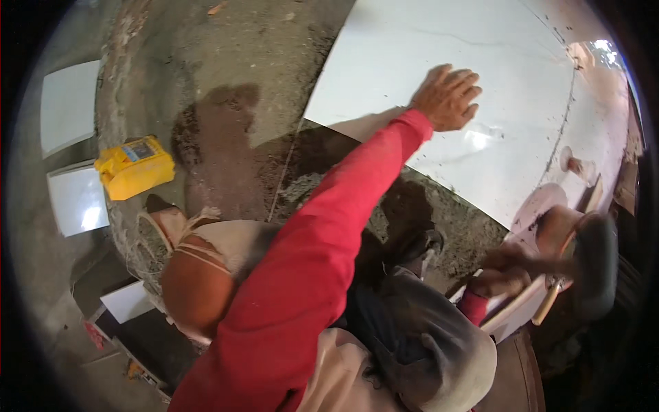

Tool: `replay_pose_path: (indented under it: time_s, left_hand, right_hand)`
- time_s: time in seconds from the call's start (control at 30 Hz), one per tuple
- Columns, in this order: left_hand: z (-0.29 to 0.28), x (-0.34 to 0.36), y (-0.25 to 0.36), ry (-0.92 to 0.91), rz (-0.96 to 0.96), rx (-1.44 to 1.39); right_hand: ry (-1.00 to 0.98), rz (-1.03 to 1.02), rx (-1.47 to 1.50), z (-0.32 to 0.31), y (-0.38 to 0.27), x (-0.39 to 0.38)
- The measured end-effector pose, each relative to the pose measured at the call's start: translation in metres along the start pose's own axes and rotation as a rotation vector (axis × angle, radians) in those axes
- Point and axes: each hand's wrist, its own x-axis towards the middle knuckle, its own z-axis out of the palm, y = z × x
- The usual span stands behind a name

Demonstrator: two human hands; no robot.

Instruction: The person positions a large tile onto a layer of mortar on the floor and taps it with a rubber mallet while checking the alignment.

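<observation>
My left hand (447, 99) lies on a large glossy white tile (391, 75), fingers spread and the red-sleeved arm stretched out. At the lower right, my right hand (504, 281) is closed round the handle of a mallet and smeared by motion. The mallet's dark, thick head (596, 264) is raised to the right of that hand, above the tile's near right corner. Rough, damp grey mortar bed (467, 226) shows along the tile's near edge.
On the left lie a yellow plastic package (135, 168) and loose white tiles (70, 106). A thin string (285, 172) runs across the ground from the tile's corner. At the right is a light wooden handle (546, 305). My bent leg (439, 343) is close below.
</observation>
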Motion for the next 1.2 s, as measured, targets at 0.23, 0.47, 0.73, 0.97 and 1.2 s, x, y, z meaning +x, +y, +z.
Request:
replay_pose_path:
  time_s: [0.23, 0.47, 0.73, 0.97, 1.2]
  left_hand:
    - [-0.01, 0.006, -0.001, 0.03, -0.023, -0.048]
    - [-0.01, 0.01, 0.004, 0.033, -0.001, -0.091]
    - [-0.008, 0.005, 0.0, 0.046, -0.022, -0.055]
    - [-0.009, 0.004, 0.0, 0.053, -0.004, -0.054]
    - [-0.009, 0.004, 0.001, 0.065, 0.002, -0.111]
  right_hand:
    - [-0.196, -0.177, -0.571, 0.003, 0.072, -0.037]
    - [0.037, -0.143, 0.326, -0.005, 0.035, -0.01]
    - [0.008, -0.049, 0.257, 0.005, 0.015, -0.005]
    - [-0.332, -0.078, -0.515, 0.002, 0.033, -0.028]
    - [-0.474, -0.374, -0.933, -0.039, 0.13, -0.058]
